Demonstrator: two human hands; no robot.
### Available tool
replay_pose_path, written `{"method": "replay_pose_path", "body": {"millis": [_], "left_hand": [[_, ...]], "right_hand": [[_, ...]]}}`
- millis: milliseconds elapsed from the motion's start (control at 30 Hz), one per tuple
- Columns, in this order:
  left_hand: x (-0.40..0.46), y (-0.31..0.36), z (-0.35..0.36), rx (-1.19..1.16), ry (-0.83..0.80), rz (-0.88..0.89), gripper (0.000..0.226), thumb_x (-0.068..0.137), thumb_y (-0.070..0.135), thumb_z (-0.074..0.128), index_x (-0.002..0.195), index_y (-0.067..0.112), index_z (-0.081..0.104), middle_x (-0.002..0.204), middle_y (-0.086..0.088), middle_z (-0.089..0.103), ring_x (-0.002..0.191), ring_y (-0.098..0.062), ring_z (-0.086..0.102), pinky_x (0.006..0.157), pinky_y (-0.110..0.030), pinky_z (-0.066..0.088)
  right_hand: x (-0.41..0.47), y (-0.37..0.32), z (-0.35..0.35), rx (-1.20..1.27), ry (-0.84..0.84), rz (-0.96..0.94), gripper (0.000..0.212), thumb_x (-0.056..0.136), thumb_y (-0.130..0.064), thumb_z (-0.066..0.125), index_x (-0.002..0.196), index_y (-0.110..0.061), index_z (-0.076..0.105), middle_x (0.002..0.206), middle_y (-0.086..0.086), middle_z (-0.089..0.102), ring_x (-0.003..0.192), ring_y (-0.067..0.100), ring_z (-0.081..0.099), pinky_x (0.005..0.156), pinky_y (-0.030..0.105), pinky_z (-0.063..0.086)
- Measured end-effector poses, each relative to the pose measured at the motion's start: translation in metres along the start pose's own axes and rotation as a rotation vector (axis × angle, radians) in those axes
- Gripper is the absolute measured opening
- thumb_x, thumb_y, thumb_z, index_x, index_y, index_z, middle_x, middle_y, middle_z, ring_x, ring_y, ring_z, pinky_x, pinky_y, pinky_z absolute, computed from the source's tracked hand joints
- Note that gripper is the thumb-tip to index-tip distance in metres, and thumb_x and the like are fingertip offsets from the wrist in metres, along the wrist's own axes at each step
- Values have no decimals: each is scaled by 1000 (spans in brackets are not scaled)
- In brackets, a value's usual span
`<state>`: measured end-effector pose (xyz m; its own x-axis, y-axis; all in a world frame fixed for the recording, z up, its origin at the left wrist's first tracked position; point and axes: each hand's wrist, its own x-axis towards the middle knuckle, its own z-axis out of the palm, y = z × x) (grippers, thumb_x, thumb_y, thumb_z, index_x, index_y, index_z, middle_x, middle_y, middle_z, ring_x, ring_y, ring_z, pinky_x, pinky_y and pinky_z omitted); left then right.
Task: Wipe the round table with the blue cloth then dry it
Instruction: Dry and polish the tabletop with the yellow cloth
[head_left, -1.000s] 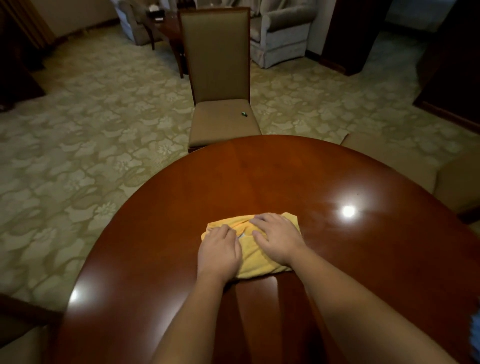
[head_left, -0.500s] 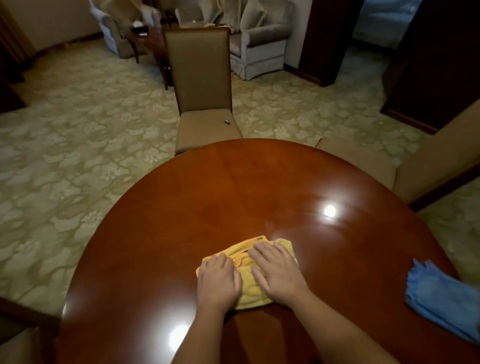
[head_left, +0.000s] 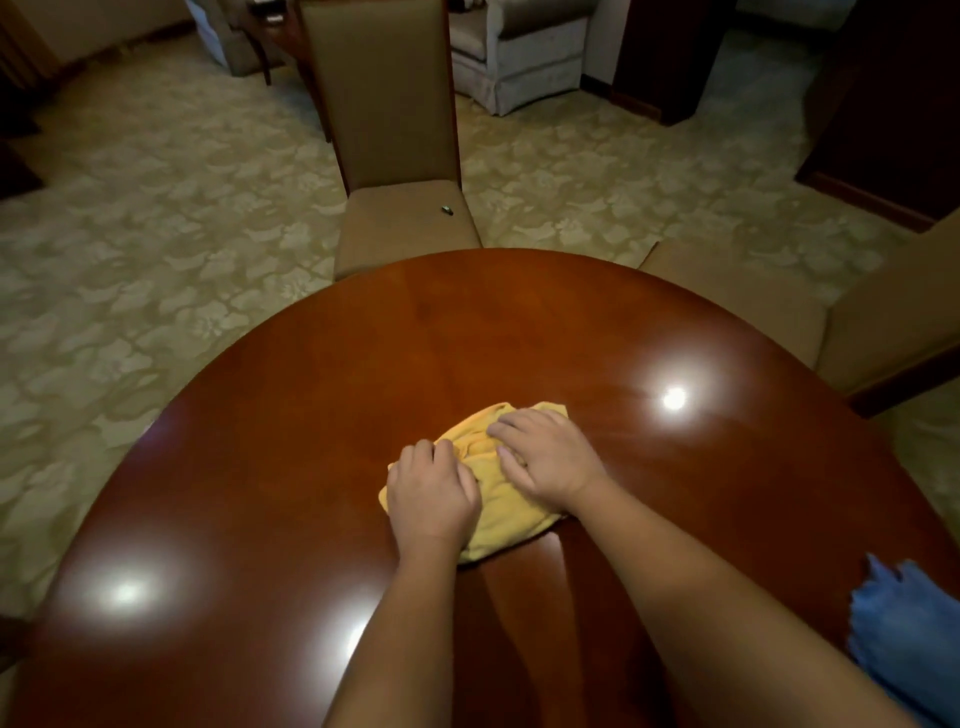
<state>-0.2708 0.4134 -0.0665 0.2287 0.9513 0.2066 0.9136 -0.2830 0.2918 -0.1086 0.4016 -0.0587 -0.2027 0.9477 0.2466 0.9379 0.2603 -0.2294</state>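
Observation:
On the round, glossy, dark-wood table (head_left: 291, 415) lies a bunched yellow cloth (head_left: 506, 512), near the middle and a little toward me. My left hand (head_left: 431, 493) sits on the cloth's left part with its fingers curled into the fabric. My right hand (head_left: 545, 457) presses on the cloth's right part with its fingers spread and nearly straight. The blue cloth (head_left: 914, 629) lies crumpled at the table's right edge, apart from both hands and partly cut off by the frame.
A tall-backed upholstered chair (head_left: 400, 156) stands at the table's far side with a small dark object (head_left: 447, 210) on its seat. A second chair (head_left: 810, 312) stands at the right. Patterned carpet surrounds the table; an armchair (head_left: 519, 57) and dark furniture stand beyond.
Both hands stayed on the yellow cloth and slid it slightly over the table top. The view shifted, and the blue cloth at the right edge came into sight.

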Motion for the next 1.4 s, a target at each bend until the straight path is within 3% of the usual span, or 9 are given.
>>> {"method": "replay_pose_path", "body": {"millis": [233,500,733,833,933,1000,1067,1233,1400], "left_hand": [[56,70,25,39,-75,31,25,90,23,43,93,8,63,88,-8,60,83,-27,54,73,-37,41],[77,116,40,88,-136,305,40,82,29,33,86,7,66,79,-9,63,71,-28,58,58,-34,46],[43,101,27,99,-186,539,43,80,30,34,90,9,70,77,-6,64,66,-23,60,58,-30,50],[28,86,15,90,-271,641,54,81,35,26,100,8,68,87,-8,65,77,-28,61,67,-33,51],[17,68,-2,158,-381,735,76,76,45,7,122,14,58,113,-5,61,102,-22,56,83,-34,48],[8,50,-12,167,-405,755,79,74,47,3,126,16,55,117,-3,57,106,-19,52,88,-32,46],[-8,29,-22,176,-402,744,79,73,47,3,123,17,56,115,-3,57,103,-19,52,87,-32,46],[-59,-13,-54,299,-362,664,63,77,44,15,107,17,63,102,-3,60,89,-22,59,67,-27,42],[-121,-26,-82,377,-445,567,38,93,36,36,107,12,61,109,-7,59,97,-25,59,68,-29,40]], "right_hand": [[14,86,-16,-3,11,59,41,85,-34,39,101,-12,70,98,3,70,92,23,66,78,33,51],[-16,128,-33,-6,18,291,56,84,-46,29,112,-17,68,106,3,66,98,26,60,81,38,46],[-73,78,-27,-92,117,516,46,82,-42,36,101,-19,71,90,2,64,79,26,59,67,34,48],[-93,39,-22,-140,133,616,43,80,-41,38,95,-17,71,86,4,63,74,28,59,62,34,46],[-104,-12,-15,-159,151,740,41,80,-40,39,88,-14,69,82,6,63,71,29,58,59,35,46],[-107,-46,-10,-151,155,792,40,80,-40,38,85,-13,68,80,8,63,71,29,58,58,36,45],[-110,-75,-4,-149,162,788,40,79,-40,39,84,-13,68,80,8,63,70,30,58,58,36,45],[-126,-116,7,-114,153,599,39,80,-42,41,94,-18,69,89,0,65,78,25,60,66,36,48],[-154,-143,0,-27,97,449,36,78,-39,44,98,-23,69,93,-5,66,83,21,61,70,35,50]]}}
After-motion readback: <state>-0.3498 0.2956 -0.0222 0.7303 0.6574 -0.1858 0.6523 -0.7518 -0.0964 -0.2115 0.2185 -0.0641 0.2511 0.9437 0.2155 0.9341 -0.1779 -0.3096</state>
